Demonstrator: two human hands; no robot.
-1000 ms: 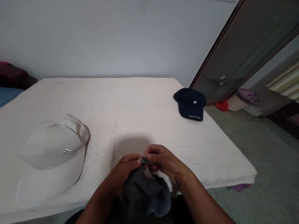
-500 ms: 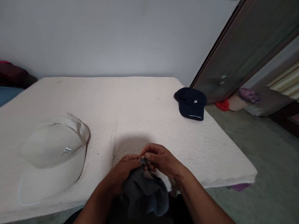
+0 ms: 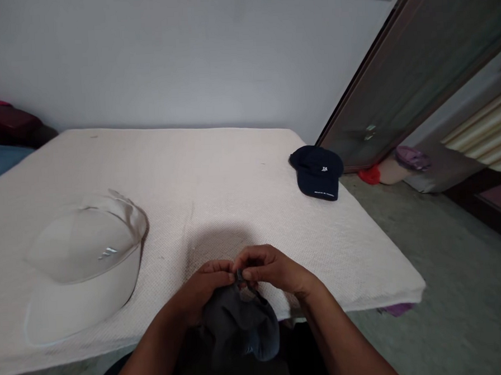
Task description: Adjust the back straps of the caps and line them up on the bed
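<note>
Your left hand (image 3: 210, 283) and right hand (image 3: 274, 269) meet at the near edge of the pale cover (image 3: 190, 162), fingertips close together, both pinched on the narrow strap (image 3: 239, 276) of a grey cap (image 3: 238, 317). The grey cap hangs below your fingers, in front of your body, its lower part in shadow. Well to your left, a white cap (image 3: 85, 246) lies on the cover with its brim toward you and a small shiny logo on its front. Farther off to your right, near the cover's side edge, sits a dark blue cap (image 3: 318, 170) with white marks on front and brim. Behind the cover stands a plain wall (image 3: 163, 58), with grey floor (image 3: 460, 277) to your right
</note>
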